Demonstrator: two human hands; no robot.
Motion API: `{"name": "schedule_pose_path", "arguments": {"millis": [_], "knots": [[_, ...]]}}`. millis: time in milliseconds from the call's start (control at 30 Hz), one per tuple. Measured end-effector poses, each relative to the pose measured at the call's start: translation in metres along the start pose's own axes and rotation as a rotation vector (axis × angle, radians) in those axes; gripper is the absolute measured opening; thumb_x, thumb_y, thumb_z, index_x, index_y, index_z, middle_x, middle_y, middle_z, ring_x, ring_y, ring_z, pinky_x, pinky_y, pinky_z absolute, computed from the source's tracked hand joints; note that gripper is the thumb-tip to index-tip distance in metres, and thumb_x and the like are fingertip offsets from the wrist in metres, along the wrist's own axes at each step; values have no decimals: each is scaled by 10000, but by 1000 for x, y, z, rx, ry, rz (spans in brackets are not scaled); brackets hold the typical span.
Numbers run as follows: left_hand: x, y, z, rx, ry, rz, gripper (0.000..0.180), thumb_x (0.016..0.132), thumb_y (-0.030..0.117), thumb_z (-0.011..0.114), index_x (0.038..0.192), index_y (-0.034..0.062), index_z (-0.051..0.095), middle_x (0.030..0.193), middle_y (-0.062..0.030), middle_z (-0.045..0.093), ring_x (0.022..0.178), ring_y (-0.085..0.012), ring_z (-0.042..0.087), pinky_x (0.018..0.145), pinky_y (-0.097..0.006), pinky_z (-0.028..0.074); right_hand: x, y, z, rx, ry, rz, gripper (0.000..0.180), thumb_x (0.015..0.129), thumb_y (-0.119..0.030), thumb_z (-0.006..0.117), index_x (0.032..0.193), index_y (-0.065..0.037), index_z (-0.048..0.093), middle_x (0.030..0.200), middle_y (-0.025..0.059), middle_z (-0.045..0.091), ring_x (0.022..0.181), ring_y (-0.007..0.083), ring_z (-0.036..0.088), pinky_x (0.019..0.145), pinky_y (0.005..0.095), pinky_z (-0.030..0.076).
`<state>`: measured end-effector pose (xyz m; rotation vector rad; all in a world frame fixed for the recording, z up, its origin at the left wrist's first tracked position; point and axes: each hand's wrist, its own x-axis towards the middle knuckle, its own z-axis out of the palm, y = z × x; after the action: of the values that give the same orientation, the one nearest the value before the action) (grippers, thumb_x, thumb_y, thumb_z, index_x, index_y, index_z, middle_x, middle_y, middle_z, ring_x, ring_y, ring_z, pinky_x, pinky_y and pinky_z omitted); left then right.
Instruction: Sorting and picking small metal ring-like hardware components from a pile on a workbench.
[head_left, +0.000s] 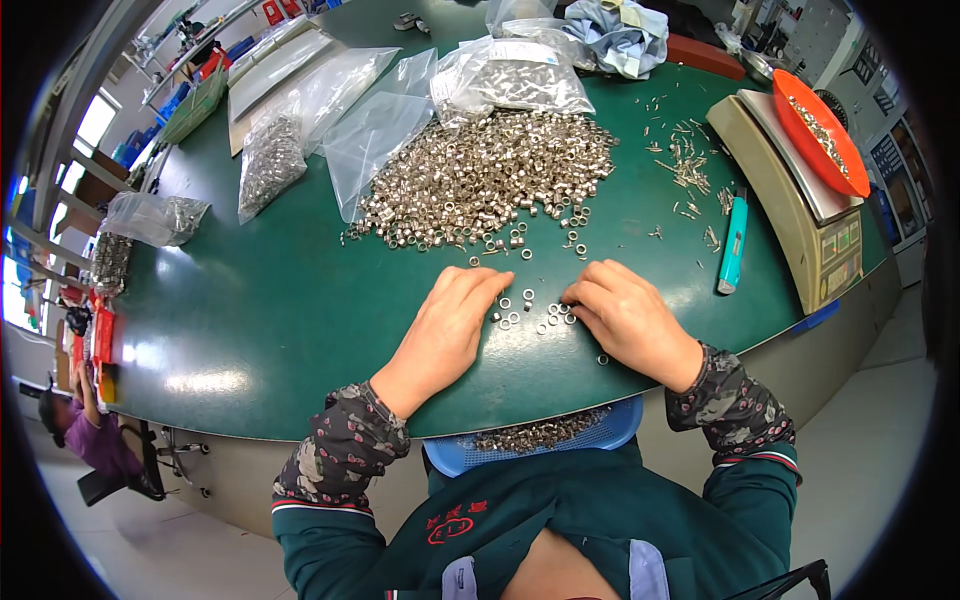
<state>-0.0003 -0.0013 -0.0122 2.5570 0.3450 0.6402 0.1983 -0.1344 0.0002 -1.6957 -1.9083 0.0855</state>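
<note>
Loose metal rings (527, 306) on a green bench (270, 310), seen from above. The small group lies between the two hands, below a large heap (490, 175) of similar rings. The left hand (440, 325) rests palm down to the left of the group, its fingers close together and gently bent; whether a ring is pinched beneath them cannot be told. The right hand (632, 318) is half curled, its thumb and fingertips at the group's right edge, just beside several rings; its grip is likewise hidden. One ring (603, 359) lies apart, below the right hand. Writing: a clear bag (540, 85) behind the heap bears a white label, its print too small to read; the dark green jacket (600, 500) carries red embroidered characters above a red oval emblem. At right stand a teal cutter (734, 245) and a beige scale (775, 190) with small panel markings.
</note>
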Motion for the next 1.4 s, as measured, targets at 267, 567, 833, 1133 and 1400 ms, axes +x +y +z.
{"name": "schedule_pose_path", "arguments": {"millis": [267, 567, 833, 1133, 1400], "knots": [[-7, 14, 1, -256, -50, -54, 394, 833, -82, 508, 1211, 21, 547, 1118, -134, 576, 999, -295, 530, 915, -371, 432, 7, -11, 13, 96, -20, 8, 291, 775, 32, 544, 1058, -15, 594, 931, 120, 528, 903, 299, 576, 754, 387, 492], [-20, 21, -5, -271, 1, -210, 393, 862, -88, 469, 1241, 15, 493, 1111, -110, 585, 989, -238, 537, 895, -349, 446, -13, -12, -4, 219, 24, 113, 268, 805, 39, 544, 1055, -32, 609, 934, 128, 541, 859, 329, 594, 715, 405, 488], [-14, 33, 7, 74, 8, -127, 309, 825, -32, 549, 1126, 29, 586, 973, -130, 548, 876, -310, 587, 725, -363, 496, -21, -26, 3, 107, -20, 122, 269, 793, 52, 529, 1054, 23, 586, 939, 158, 528, 819, 363, 584, 698, 433, 491], [-45, 56, 5, -51, -153, 9, 259, 778, -18, 595, 1030, 40, 614, 920, -106, 552, 874, -294, 563, 736, -375, 468, -40, -47, -6, 358, -259, -48, 210, 798, -16, 585, 1007, 9, 592, 838, 152, 495, 782, 339, 565, 671, 421, 478], [-39, 45, -18, 1, -118, 18, 211, 779, -4, 625, 985, 42, 627, 901, -107, 561, 838, -294, 575, 736, -384, 484, -8, -35, -14, 194, -158, -136, 314, 795, -107, 668, 1077, -9, 570, 1083, 152, 557, 1026, 332, 561, 856, 407, 474]]}}
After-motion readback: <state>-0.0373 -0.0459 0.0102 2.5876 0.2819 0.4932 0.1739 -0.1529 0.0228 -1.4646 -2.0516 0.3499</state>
